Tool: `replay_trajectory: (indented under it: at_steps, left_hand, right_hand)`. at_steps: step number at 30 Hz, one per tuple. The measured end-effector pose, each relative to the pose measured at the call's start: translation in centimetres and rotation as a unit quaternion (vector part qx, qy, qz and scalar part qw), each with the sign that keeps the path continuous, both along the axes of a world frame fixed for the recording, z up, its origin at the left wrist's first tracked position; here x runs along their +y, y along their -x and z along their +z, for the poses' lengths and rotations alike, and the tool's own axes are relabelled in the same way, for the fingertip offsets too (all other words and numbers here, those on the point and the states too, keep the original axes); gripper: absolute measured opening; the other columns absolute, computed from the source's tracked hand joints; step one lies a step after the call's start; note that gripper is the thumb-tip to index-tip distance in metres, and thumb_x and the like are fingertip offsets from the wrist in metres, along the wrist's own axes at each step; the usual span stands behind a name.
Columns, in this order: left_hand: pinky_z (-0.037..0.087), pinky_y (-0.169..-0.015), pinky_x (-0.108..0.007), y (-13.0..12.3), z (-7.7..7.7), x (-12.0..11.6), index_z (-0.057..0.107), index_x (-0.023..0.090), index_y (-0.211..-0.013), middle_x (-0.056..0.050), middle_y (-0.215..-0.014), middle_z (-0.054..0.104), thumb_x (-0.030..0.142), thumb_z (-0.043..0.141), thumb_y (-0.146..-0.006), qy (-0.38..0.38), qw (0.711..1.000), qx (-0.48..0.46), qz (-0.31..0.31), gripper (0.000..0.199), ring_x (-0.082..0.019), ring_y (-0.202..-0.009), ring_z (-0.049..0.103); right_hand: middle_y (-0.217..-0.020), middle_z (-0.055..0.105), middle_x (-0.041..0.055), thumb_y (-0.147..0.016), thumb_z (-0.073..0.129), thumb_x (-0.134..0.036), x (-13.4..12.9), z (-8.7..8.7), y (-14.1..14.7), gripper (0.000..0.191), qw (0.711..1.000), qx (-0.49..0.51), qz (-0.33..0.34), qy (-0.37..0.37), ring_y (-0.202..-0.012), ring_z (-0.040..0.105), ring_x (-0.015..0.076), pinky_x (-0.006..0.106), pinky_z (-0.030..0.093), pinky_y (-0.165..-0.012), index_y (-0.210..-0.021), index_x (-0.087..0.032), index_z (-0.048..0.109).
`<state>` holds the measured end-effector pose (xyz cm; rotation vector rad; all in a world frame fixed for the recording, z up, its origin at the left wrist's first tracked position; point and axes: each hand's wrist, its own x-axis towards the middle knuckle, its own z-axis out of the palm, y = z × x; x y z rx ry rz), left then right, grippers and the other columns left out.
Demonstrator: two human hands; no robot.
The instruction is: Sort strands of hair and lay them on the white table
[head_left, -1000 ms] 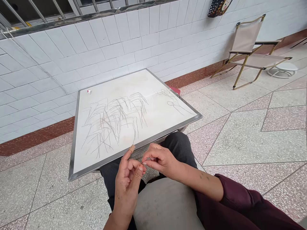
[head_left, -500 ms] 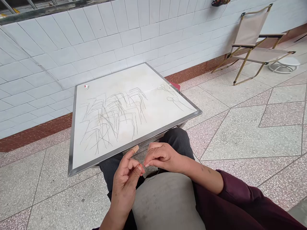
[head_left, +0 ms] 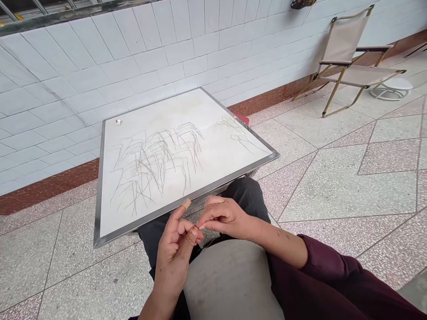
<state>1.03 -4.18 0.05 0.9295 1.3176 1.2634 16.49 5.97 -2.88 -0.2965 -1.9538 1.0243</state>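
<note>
Above my lap, my left hand [head_left: 178, 249] pinches a thin dark strand between thumb and fingertip, with a tan wrap on the raised index finger. My right hand [head_left: 222, 215] pinches at the same spot, its fingertips meeting those of my left. A loose length of the dark strand [head_left: 211, 242] hangs below my right fingers. Many similar thin strands [head_left: 163, 155], bent and partly crossing, lie on the white table [head_left: 187, 104]. A few looped strands [head_left: 238, 137] lie near its right edge.
The table's metal rim [head_left: 196, 195] is just beyond my hands. A small red-and-white object [head_left: 118, 122] sits at the table's far left corner. A folding chair [head_left: 347, 58] and a round white stool [head_left: 391, 89] stand at the right by the tiled wall.
My right hand has shifted slightly left, its fingertips now against those of my left. The hanging strand has changed its curve. The view has moved slightly.
</note>
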Motion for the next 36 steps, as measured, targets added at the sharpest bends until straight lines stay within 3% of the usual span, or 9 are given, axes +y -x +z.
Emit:
replay_trajectory:
  at_steps: [8,15,20,26,31,36]
  left_hand:
    - [0.046,-0.071,-0.025,0.3,0.8,0.3,0.052,0.027,-0.138,0.002,-0.075,0.063,0.037,0.064,-0.089,-0.016,0.998,-0.008,0.053,0.052,-0.013,-0.072,0.057]
    - [0.047,-0.072,-0.025,0.2,1.0,0.5,0.052,0.028,-0.138,0.002,-0.076,0.064,0.037,0.065,-0.088,-0.009,1.0,0.009,0.025,0.052,-0.013,-0.074,0.057]
    - [0.047,-0.071,-0.025,0.1,0.8,0.5,0.059,0.026,-0.132,0.003,-0.072,0.063,0.039,0.066,-0.087,-0.014,0.998,0.044,0.033,0.048,-0.012,-0.07,0.057]
    - [0.047,-0.071,-0.028,-0.1,1.2,0.6,0.056,0.026,-0.135,0.0,-0.078,0.065,0.044,0.058,-0.091,-0.007,0.996,0.083,0.028,0.048,-0.015,-0.073,0.057]
    - [0.046,-0.066,-0.026,0.1,1.2,1.3,0.057,0.024,-0.134,0.003,-0.068,0.059,0.039,0.068,-0.084,0.002,0.998,0.061,0.02,0.054,-0.014,-0.067,0.054]
    - [0.043,-0.06,-0.023,1.2,1.0,2.4,0.055,0.02,-0.135,0.002,-0.068,0.063,0.033,0.072,-0.081,0.033,0.999,-0.006,0.033,0.059,-0.012,-0.064,0.052]
  right_hand:
    - [-0.072,0.062,0.0015,-0.093,0.062,-0.032,0.3,-0.2,0.0,0.015,0.997,-0.021,-0.072,0.035,-0.068,0.055,0.0134,0.025,0.047,-0.062,-0.087,-0.02,0.07]
    - [-0.07,0.06,0.0005,-0.092,0.063,-0.032,0.0,-0.4,0.3,0.016,0.997,-0.024,-0.053,0.054,-0.067,0.054,0.0129,0.024,0.046,-0.062,-0.084,-0.02,0.069]
    - [-0.074,0.059,0.0009,-0.09,0.066,-0.04,0.0,-0.8,0.4,0.021,0.998,-0.023,-0.036,0.052,-0.068,0.053,0.0128,0.023,0.046,-0.061,-0.093,-0.02,0.07]
    - [-0.073,0.064,0.0022,-0.096,0.057,-0.037,0.0,-0.4,0.4,0.023,0.999,-0.038,-0.023,0.032,-0.072,0.055,0.014,0.025,0.047,-0.066,-0.086,-0.02,0.069]
    - [-0.072,0.059,0.0006,-0.093,0.062,-0.039,0.2,-0.7,0.6,0.023,0.995,-0.046,-0.024,0.08,-0.067,0.053,0.0125,0.023,0.044,-0.061,-0.084,-0.019,0.069]
    - [-0.071,0.055,-0.0016,-0.089,0.066,-0.04,1.0,0.0,0.3,0.024,0.981,-0.059,-0.035,0.18,-0.065,0.051,0.0107,0.023,0.043,-0.061,-0.08,-0.018,0.067]
